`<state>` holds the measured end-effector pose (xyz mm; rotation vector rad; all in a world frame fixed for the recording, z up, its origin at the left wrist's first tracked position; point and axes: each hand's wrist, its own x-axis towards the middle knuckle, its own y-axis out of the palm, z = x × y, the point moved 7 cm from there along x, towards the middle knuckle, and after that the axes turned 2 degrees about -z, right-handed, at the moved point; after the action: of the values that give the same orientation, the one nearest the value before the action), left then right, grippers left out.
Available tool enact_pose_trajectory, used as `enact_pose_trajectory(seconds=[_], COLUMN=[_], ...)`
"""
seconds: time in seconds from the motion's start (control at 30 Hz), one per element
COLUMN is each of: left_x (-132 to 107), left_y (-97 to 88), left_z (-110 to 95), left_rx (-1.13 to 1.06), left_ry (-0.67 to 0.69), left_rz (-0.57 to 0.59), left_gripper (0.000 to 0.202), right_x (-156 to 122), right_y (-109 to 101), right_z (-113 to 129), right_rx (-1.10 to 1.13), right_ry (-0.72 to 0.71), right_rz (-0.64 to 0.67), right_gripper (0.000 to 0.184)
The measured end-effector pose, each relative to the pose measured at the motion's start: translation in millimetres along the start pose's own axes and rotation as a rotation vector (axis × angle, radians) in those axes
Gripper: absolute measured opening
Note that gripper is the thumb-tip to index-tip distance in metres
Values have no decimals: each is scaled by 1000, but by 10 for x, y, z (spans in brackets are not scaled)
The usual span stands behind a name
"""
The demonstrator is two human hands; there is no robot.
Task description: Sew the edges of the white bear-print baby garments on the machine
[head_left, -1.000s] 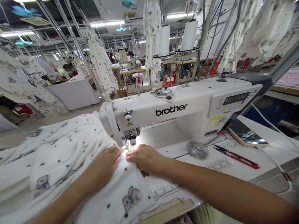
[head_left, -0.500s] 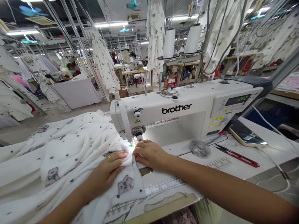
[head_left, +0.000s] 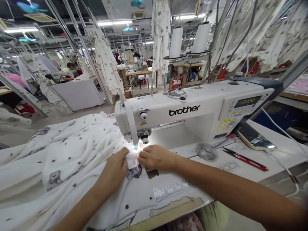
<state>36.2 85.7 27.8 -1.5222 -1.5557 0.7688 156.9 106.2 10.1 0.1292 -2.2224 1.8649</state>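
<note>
A white fleece fabric (head_left: 72,154) with small grey bear prints lies heaped on the table left of a white Brother sewing machine (head_left: 192,112). My left hand (head_left: 116,168) is closed on a bunched fold of the fabric just in front of the needle (head_left: 136,146). My right hand (head_left: 155,157) pinches the same fold from the right, its fingers pressed together, right below the lit presser foot. The two hands almost touch.
Red thread snips (head_left: 245,159), a round metal disc (head_left: 207,151) and a phone (head_left: 256,139) lie on the table right of the machine. A printed ruler (head_left: 173,189) runs along the table's front. Two thread cones (head_left: 189,40) stand behind. Garments hang overhead; a person sits far left.
My left hand went from lying flat on the fabric to gripping a bunched fold. Both hands shifted slightly toward the needle, and the fabric edge got gathered up.
</note>
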Motion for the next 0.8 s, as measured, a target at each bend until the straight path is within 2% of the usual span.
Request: enact_pose_trajectory(seconds=[0.13, 0.17, 0.3, 0.4, 0.47, 0.53, 0.67, 0.8], left_x=[6, 0, -23, -28, -34, -53, -170, -253], left_y=[77, 85, 108, 133, 146, 144, 114, 155], left_z=[-2, -3, 5, 10, -6, -74, -301, -422], left_rx=[-66, -60, 89, 245, 346, 427, 464, 415], left_ry=[-83, -106, -186, -171, -111, 17, 345, 491], left_rz=[-22, -15, 23, 17, -16, -81, -228, -209], left_gripper=[11, 13, 33, 26, 13, 5, 16, 17], right_x=[-97, -119, -179, -191, -192, -191, -188, -187], right_y=[-31, -57, -160, -180, -182, -176, -156, -150], right_z=[-31, -54, -124, -115, -106, -100, -97, -85], right_rx=[28, 61, 214, 253, 261, 257, 246, 234], right_ry=[-33, -21, 24, 4, -9, -13, 4, 12], right_rz=[-23, -46, -108, -78, -63, -51, -22, -1], right_gripper=[16, 15, 15, 17, 17, 17, 17, 14])
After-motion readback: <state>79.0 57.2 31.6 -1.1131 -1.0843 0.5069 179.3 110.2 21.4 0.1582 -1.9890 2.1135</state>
